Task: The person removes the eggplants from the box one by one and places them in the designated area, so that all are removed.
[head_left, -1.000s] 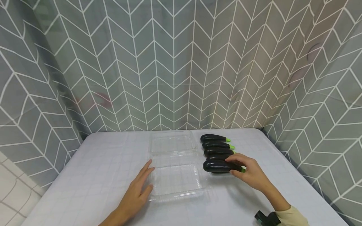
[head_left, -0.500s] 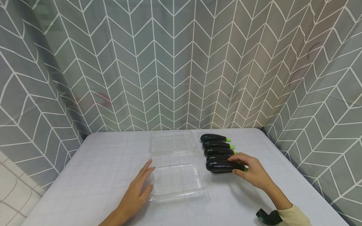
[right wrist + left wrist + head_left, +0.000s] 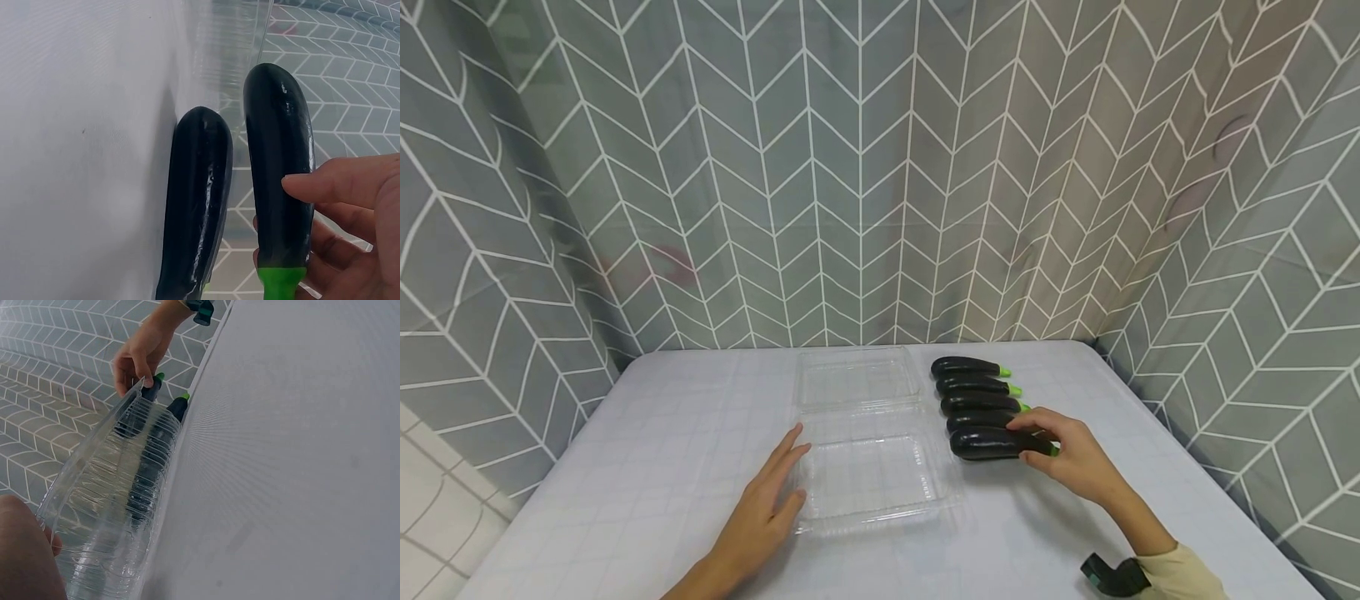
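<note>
My right hand (image 3: 1071,457) pinches a dark glossy eggplant (image 3: 988,443) near its green stem end, thumb on the near side and fingers on the far side. In the right wrist view this eggplant (image 3: 275,144) is raised from the white cloth, beside another eggplant (image 3: 199,200) lying lower. Behind it in the head view, several more eggplants (image 3: 967,383) form a row, green ends to the right. My left hand (image 3: 762,518), fingers extended, rests at the left edge of a clear plastic clamshell box (image 3: 880,510). The left wrist view shows a fingertip at the box's rim (image 3: 47,526).
The box's clear lid (image 3: 859,352) lies folded back towards the rear of the table. A white cloth covers the table (image 3: 647,450). Grey curtains (image 3: 850,167) with white chevron lines surround it at the back and both sides.
My right hand has shifted slightly to the right with the eggplant and come a little lower beside the row. My left hand and the box have stayed put.
</note>
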The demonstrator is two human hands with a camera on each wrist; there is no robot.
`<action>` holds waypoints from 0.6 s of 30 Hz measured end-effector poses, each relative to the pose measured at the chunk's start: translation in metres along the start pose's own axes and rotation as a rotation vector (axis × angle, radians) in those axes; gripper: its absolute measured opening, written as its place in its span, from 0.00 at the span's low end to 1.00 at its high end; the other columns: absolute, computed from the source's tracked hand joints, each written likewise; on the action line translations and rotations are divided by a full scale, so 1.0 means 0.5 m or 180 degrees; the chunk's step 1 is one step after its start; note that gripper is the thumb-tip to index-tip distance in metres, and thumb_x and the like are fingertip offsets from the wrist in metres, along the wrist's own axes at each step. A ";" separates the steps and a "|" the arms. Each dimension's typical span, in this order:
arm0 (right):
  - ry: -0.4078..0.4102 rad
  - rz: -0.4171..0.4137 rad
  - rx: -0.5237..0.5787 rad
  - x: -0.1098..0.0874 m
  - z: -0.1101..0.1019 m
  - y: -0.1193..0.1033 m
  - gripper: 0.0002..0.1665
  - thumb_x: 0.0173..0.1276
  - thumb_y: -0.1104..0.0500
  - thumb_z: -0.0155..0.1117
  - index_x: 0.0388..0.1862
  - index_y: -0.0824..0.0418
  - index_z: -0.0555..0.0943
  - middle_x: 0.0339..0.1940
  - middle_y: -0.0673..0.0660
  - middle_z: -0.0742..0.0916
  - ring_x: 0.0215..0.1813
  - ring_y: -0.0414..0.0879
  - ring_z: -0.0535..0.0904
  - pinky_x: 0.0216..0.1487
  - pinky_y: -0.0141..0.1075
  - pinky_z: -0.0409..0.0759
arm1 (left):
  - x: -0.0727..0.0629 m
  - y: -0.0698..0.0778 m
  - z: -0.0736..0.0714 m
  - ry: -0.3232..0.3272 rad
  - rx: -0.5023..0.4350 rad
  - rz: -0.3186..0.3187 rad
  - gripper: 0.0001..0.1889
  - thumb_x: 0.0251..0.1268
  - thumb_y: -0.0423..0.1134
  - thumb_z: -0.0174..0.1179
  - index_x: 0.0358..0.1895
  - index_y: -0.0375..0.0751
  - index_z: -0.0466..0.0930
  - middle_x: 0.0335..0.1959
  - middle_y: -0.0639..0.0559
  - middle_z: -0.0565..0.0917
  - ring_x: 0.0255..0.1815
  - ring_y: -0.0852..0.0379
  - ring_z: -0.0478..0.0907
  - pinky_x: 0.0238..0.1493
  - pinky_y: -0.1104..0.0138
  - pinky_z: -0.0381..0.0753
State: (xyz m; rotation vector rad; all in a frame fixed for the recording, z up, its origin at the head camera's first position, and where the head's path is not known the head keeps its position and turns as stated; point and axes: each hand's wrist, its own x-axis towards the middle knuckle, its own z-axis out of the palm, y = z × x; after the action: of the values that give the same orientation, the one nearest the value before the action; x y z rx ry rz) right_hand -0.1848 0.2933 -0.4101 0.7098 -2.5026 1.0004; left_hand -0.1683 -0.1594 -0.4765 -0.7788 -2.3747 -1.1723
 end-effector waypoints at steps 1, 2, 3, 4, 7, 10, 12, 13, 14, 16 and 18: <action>-0.0002 0.0014 -0.0011 0.000 0.000 0.001 0.27 0.51 0.76 0.79 0.50 0.58 0.87 0.49 0.52 0.88 0.50 0.45 0.84 0.45 0.37 0.86 | 0.000 -0.001 0.000 -0.0003 0.0000 -0.0002 0.32 0.63 0.24 0.58 0.73 0.35 0.70 0.83 0.52 0.57 0.80 0.43 0.58 0.75 0.78 0.47; -0.0002 0.0037 -0.0009 -0.001 -0.001 0.000 0.27 0.50 0.77 0.79 0.50 0.58 0.87 0.49 0.51 0.89 0.50 0.45 0.84 0.45 0.37 0.86 | 0.000 -0.001 0.000 -0.0004 -0.0004 -0.0004 0.32 0.63 0.24 0.58 0.73 0.35 0.70 0.83 0.52 0.57 0.80 0.43 0.58 0.75 0.78 0.46; -0.0009 0.0038 -0.0013 -0.002 -0.001 0.001 0.27 0.51 0.77 0.78 0.50 0.59 0.87 0.49 0.51 0.88 0.50 0.45 0.84 0.44 0.37 0.86 | 0.000 -0.002 0.000 -0.0006 -0.0005 -0.0004 0.32 0.63 0.24 0.58 0.73 0.34 0.70 0.84 0.52 0.56 0.80 0.43 0.57 0.75 0.78 0.46; -0.0010 0.0030 -0.0017 -0.003 -0.002 0.002 0.27 0.51 0.76 0.78 0.50 0.59 0.87 0.49 0.52 0.88 0.49 0.45 0.84 0.44 0.37 0.86 | 0.000 -0.002 0.000 -0.0009 -0.0003 -0.0006 0.32 0.63 0.24 0.58 0.74 0.34 0.70 0.84 0.52 0.56 0.80 0.43 0.57 0.75 0.78 0.46; 0.0000 -0.0015 0.0004 -0.008 -0.003 0.004 0.27 0.51 0.76 0.79 0.50 0.59 0.87 0.49 0.52 0.88 0.48 0.45 0.84 0.42 0.37 0.86 | 0.000 -0.003 0.000 -0.0017 -0.0005 -0.0009 0.32 0.63 0.24 0.58 0.74 0.35 0.70 0.84 0.52 0.56 0.80 0.43 0.57 0.75 0.78 0.46; -0.0013 -0.0043 0.0024 -0.014 -0.003 0.006 0.27 0.51 0.76 0.79 0.50 0.59 0.87 0.48 0.53 0.89 0.47 0.46 0.84 0.41 0.38 0.86 | 0.000 -0.003 0.000 -0.0016 -0.0003 -0.0013 0.32 0.63 0.24 0.59 0.74 0.35 0.70 0.84 0.52 0.56 0.80 0.43 0.57 0.75 0.78 0.46; -0.0039 -0.0003 0.0017 -0.016 -0.003 0.009 0.27 0.50 0.76 0.78 0.50 0.58 0.87 0.48 0.52 0.89 0.47 0.47 0.84 0.40 0.38 0.86 | 0.000 -0.002 0.000 -0.0032 -0.0011 -0.0032 0.32 0.64 0.25 0.58 0.74 0.34 0.70 0.84 0.52 0.56 0.80 0.43 0.57 0.75 0.78 0.46; -0.0058 0.0027 -0.0004 -0.017 -0.003 0.010 0.27 0.50 0.76 0.78 0.50 0.58 0.87 0.48 0.52 0.89 0.47 0.47 0.84 0.41 0.38 0.86 | 0.000 -0.001 0.000 -0.0039 -0.0016 -0.0043 0.32 0.64 0.25 0.58 0.74 0.34 0.70 0.84 0.52 0.56 0.80 0.43 0.57 0.75 0.78 0.46; -0.0075 0.0052 -0.0020 -0.018 -0.003 0.011 0.28 0.50 0.76 0.78 0.49 0.58 0.87 0.48 0.51 0.88 0.47 0.47 0.84 0.40 0.39 0.86 | 0.000 0.000 -0.001 -0.0047 -0.0019 -0.0053 0.32 0.64 0.25 0.58 0.74 0.34 0.70 0.84 0.52 0.56 0.81 0.43 0.57 0.75 0.79 0.45; -0.0101 0.0079 -0.0066 -0.019 -0.004 0.013 0.28 0.49 0.77 0.78 0.49 0.58 0.87 0.47 0.51 0.88 0.47 0.48 0.85 0.40 0.39 0.87 | 0.001 0.001 -0.001 -0.0064 -0.0025 -0.0075 0.32 0.65 0.25 0.58 0.74 0.34 0.69 0.84 0.52 0.55 0.81 0.43 0.56 0.75 0.79 0.45; -0.0128 0.0098 -0.0104 -0.022 -0.005 0.015 0.28 0.49 0.77 0.78 0.48 0.57 0.87 0.47 0.50 0.88 0.47 0.49 0.85 0.40 0.41 0.87 | 0.001 0.001 -0.001 -0.0065 -0.0036 -0.0073 0.32 0.65 0.25 0.58 0.74 0.34 0.69 0.84 0.52 0.56 0.81 0.42 0.56 0.75 0.79 0.45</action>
State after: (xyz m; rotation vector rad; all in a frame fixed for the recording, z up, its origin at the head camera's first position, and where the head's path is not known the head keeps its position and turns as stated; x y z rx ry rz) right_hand -0.1800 0.3032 -0.4180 0.6903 -2.5658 0.9627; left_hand -0.1681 -0.1595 -0.4757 -0.7728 -2.4017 -1.1935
